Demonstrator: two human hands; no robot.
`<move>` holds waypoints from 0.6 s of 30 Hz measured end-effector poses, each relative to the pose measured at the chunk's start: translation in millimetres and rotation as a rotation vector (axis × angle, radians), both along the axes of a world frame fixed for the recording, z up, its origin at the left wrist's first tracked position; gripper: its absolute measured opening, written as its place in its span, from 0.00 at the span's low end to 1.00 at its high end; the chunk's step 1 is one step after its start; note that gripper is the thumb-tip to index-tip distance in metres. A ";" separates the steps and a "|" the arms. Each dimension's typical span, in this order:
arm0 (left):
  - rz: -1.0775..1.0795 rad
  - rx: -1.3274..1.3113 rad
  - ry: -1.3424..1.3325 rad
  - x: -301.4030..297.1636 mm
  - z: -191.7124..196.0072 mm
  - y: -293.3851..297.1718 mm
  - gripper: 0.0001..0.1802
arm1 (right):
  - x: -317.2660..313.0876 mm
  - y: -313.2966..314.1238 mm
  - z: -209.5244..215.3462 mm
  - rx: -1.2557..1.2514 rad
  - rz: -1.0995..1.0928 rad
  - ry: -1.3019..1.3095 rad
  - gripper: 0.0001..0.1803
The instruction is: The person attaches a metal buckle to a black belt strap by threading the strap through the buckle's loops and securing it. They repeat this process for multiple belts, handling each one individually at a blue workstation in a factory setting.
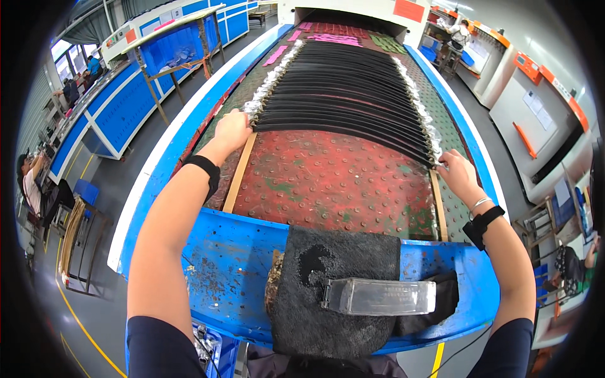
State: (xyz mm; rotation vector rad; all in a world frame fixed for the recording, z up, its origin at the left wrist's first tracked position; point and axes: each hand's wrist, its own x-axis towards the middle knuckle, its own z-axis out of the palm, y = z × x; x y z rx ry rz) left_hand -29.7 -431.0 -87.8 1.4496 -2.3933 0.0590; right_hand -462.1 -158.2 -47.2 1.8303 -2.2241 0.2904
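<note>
Many thin black straps (343,94) lie side by side across a bumpy red and green conveyor belt (328,183). Their ends carry crumpled whitish, clear material along the left edge (271,88) and right edge (421,107). Two narrow wooden strips (240,173) run beneath the ends and stick out toward me. My left hand (232,132) is closed at the left end of the nearest strap, fingertips pinched there. At the other end of that strap, my right hand (459,174) pinches with thumb and fingers. The fingers partly hide both strap ends.
The belt runs into a white tunnel machine (353,7), with pink pieces (334,40) farther up it. Nearer me, a dark cloth (340,252) and a clear plastic box (384,297) rest on the blue front ledge (233,264). Other people work at benches on both sides.
</note>
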 end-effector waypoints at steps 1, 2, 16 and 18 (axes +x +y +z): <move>0.008 -0.004 -0.002 2.6 2.5 2.4 0.08 | 4.3 5.7 7.6 0.007 0.021 0.004 0.10; 0.005 -0.008 -0.001 5.0 3.0 2.7 0.08 | 8.5 14.0 14.4 0.011 0.025 0.003 0.10; -0.129 0.125 -0.102 81.3 71.4 119.7 0.18 | 142.3 223.1 85.8 -0.054 0.133 -0.297 0.11; -0.137 0.187 -0.127 104.2 73.6 156.2 0.18 | 157.3 250.6 67.1 -0.078 0.145 -0.370 0.12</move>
